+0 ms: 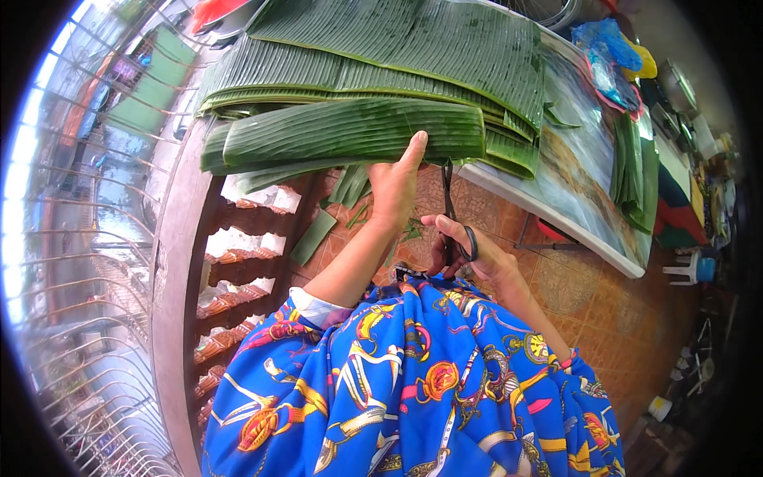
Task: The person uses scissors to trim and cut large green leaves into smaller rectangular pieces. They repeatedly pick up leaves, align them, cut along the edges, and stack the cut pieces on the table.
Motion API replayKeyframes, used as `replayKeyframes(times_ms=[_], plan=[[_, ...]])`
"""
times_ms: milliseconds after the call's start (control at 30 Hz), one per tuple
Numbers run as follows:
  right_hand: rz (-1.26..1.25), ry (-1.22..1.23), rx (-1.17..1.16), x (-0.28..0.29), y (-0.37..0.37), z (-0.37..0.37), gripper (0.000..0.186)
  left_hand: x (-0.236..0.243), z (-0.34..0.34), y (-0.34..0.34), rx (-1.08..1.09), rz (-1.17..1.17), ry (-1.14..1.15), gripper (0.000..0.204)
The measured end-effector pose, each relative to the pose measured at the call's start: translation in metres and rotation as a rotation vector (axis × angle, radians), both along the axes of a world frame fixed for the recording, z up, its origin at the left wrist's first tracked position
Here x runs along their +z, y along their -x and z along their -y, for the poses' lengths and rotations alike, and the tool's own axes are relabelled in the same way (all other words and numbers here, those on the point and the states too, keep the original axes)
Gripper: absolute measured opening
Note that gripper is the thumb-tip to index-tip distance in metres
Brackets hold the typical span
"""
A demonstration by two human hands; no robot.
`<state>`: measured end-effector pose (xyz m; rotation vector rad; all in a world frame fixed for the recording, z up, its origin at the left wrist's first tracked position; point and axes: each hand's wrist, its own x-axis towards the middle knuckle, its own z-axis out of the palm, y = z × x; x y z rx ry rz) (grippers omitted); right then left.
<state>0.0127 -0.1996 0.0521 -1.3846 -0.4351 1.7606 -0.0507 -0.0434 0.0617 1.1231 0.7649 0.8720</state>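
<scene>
My left hand (396,181) is closed on a long folded banana leaf (350,133), thumb on top and the other fingers hidden beneath. Black-handled scissors (448,195) are in my right hand (469,248), fingers in the loops. Their blades point up to the leaf's right end, where the tips are hidden behind it. Beyond the held leaf lies a stack of wide green banana leaf pieces (397,52) on the table (596,191).
A wooden railing (179,310) and a wire grille (79,294) run along my left. Cut leaf scraps (314,237) lie on the tiled floor (572,306). More leaf strips (633,171) hang at the table's right, near blue and yellow plastic bags (608,52).
</scene>
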Motion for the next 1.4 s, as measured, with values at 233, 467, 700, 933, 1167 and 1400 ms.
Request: replayKeyframes(times_ms=[233,467,700,933,1167,1400], plan=[[0.068,-0.016,-0.008,0.007,0.002,-0.001,0.078,-0.007,0.002,0.010,-0.057,-0.096,0.043,0.029],[0.090,-0.149,-0.206,0.000,0.019,0.005,0.052,0.007,0.002,0.017,-0.189,0.040,0.288,0.033],[0.056,-0.129,-0.136,0.013,0.013,0.007,0.053,0.015,0.001,0.017,-0.172,0.012,0.170,0.034],[0.106,-0.083,-0.096,0.003,0.011,0.004,0.065,0.001,0.006,0.012,-0.082,-0.052,-0.015,0.030],[0.132,-0.056,-0.082,-0.003,0.009,0.003,0.068,-0.012,0.003,0.015,-0.115,-0.077,0.045,0.030],[0.231,-0.085,-0.234,0.000,0.013,-0.001,0.061,-0.007,0.009,0.014,-0.113,-0.111,-0.019,0.025]])
